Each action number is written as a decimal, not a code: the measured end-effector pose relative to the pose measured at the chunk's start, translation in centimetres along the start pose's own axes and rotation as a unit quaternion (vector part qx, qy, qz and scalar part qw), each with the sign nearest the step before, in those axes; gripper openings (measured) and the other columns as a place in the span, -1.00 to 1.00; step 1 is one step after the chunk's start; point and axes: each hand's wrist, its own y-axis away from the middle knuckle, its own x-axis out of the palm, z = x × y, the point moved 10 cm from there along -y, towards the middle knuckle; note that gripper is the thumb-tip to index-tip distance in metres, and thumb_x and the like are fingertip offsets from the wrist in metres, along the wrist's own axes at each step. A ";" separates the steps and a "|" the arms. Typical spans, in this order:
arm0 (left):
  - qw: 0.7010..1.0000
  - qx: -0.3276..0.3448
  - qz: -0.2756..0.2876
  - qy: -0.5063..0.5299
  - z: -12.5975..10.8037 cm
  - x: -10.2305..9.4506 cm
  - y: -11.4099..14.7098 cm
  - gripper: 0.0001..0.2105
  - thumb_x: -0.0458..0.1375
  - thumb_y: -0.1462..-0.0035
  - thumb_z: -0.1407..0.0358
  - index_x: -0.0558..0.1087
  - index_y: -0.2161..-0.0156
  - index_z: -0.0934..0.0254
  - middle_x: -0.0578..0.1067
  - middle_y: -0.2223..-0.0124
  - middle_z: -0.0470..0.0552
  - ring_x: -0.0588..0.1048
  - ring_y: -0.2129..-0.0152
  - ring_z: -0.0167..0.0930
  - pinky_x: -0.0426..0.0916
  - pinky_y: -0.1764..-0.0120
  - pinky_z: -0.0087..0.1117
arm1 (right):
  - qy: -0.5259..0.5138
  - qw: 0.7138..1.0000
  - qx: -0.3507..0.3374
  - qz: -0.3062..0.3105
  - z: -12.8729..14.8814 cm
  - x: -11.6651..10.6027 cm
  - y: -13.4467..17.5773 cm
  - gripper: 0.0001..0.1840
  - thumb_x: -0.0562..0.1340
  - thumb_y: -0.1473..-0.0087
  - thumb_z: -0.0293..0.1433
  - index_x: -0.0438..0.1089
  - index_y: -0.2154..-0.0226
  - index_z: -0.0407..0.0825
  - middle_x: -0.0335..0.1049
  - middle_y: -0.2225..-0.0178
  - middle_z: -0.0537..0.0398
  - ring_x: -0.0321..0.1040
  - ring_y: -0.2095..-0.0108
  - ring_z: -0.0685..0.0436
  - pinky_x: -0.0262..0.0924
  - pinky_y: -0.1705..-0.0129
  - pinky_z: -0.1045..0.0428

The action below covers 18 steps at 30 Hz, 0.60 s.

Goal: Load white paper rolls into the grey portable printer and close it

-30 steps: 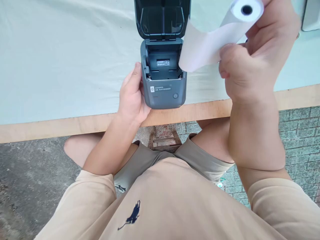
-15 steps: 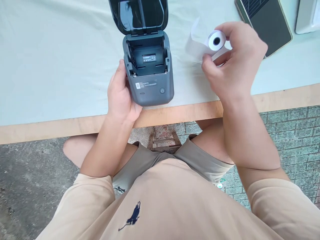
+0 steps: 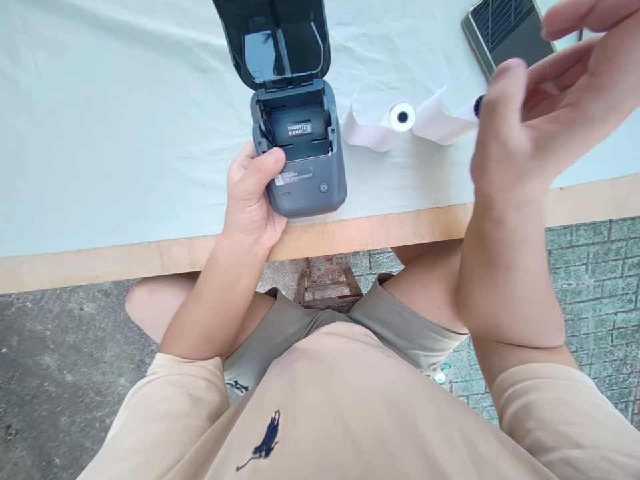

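Observation:
My left hand (image 3: 253, 193) grips the left side of a dark grey label printer (image 3: 307, 187), its thumb over the front rim. The printer's dark glossy lid (image 3: 280, 47) stands raised at the back, and the paper bay (image 3: 300, 120) holds no roll. Just right of the printer, a white paper roll (image 3: 403, 117) rests on the cloth with its loose end curling leftward. Further right is a second strip of white paper (image 3: 440, 123) with a dark core, partly hidden behind my right hand (image 3: 540, 140). That hand is raised, fingers apart, with nothing in it.
A flat dark device with a pale metallic edge (image 3: 517, 50) lies at the back right, partly covered by my right hand. A pale cloth (image 3: 125, 133) covers the table, which has a bare wooden front edge (image 3: 375, 230). Below it stands a wooden stool (image 3: 330, 301).
My right hand has let go of the paper roll and moved right and up, opening. The roll now rests beside the printer. My left thumb has moved onto the printer's front.

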 end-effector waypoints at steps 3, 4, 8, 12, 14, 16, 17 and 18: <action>1.000 -0.008 0.018 0.014 -0.1 0.4 0.1 -0.77 0.30 -0.03 0.25 0.48 0.18 0.24 0.61 0.16 -0.06 0.51 0.03 -0.20 0.45 0.06 -0.25 | -0.015 0.992 0.084 0.095 -3.5 0.7 -0.1 -0.50 0.14 0.24 -0.60 0.35 0.15 0.01 0.38 0.15 0.09 0.33 0.19 -0.09 0.11 0.30 0.02; 1.000 -0.009 0.017 0.016 -0.1 0.4 0.1 -0.78 0.30 -0.04 0.26 0.48 0.18 0.23 0.61 0.16 -0.06 0.50 0.02 -0.19 0.45 0.06 -0.24 | -0.009 0.981 0.111 0.156 -4.7 1.6 0.4 -0.43 0.16 0.27 -0.60 0.34 0.11 0.03 0.37 0.09 0.07 0.33 0.13 -0.12 0.15 0.25 0.00; 1.000 -0.009 0.015 0.017 -0.1 0.4 0.0 -0.76 0.31 -0.02 0.25 0.49 0.18 0.24 0.60 0.13 -0.02 0.49 -0.02 -0.14 0.44 0.08 -0.20 | 0.044 0.945 0.134 0.295 -7.1 3.4 2.5 -0.38 0.25 0.20 -0.51 0.29 0.02 0.18 0.34 -0.01 0.11 0.31 0.01 -0.19 0.25 0.11 -0.08; 1.000 -0.001 0.029 0.007 -0.2 0.5 -0.1 -0.74 0.31 -0.03 0.23 0.50 0.15 0.25 0.60 0.14 -0.03 0.49 0.00 -0.15 0.44 0.07 -0.22 | 0.054 0.954 0.145 0.257 -7.9 2.6 2.5 -0.43 0.24 0.07 -0.44 0.28 -0.05 0.16 0.38 0.04 0.08 0.39 0.11 -0.17 0.31 0.19 -0.09; 0.999 0.001 0.034 0.002 -0.2 0.5 -0.1 -0.73 0.30 -0.04 0.24 0.49 0.13 0.25 0.60 0.13 -0.04 0.50 0.03 -0.18 0.44 0.05 -0.23 | -0.040 0.967 0.143 0.207 -7.1 1.9 1.7 -0.45 0.25 0.01 -0.39 0.26 -0.08 0.14 0.30 -0.07 0.04 0.37 0.04 -0.18 0.32 0.13 -0.10; 0.999 0.004 0.037 -0.005 -0.2 0.5 -0.2 -0.72 0.31 -0.03 0.24 0.48 0.13 0.26 0.59 0.12 -0.03 0.51 0.05 -0.20 0.44 0.04 -0.22 | -0.196 0.960 0.135 0.150 -5.7 1.2 0.8 -0.62 0.20 -0.08 -0.31 0.30 0.00 0.16 0.33 -0.03 0.06 0.39 0.06 -0.15 0.33 0.15 -0.08; 0.999 0.006 0.036 -0.010 -0.2 0.5 -0.2 -0.71 0.31 -0.03 0.23 0.48 0.13 0.26 0.59 0.11 -0.02 0.52 0.07 -0.20 0.44 0.04 -0.22 | -0.262 0.946 0.132 0.140 -4.9 1.2 0.6 -0.70 0.16 -0.13 -0.24 0.30 0.05 0.18 0.36 0.03 0.08 0.41 0.12 -0.12 0.33 0.19 -0.07; 0.999 0.006 0.034 -0.014 -0.1 0.5 -0.2 -0.70 0.31 -0.02 0.22 0.48 0.12 0.25 0.58 0.10 -0.01 0.53 0.09 -0.21 0.45 0.05 -0.22 | -0.310 0.929 0.138 0.148 -4.2 1.5 0.5 -0.73 0.11 -0.17 -0.17 0.30 0.08 0.21 0.38 0.08 0.11 0.43 0.16 -0.10 0.33 0.22 -0.06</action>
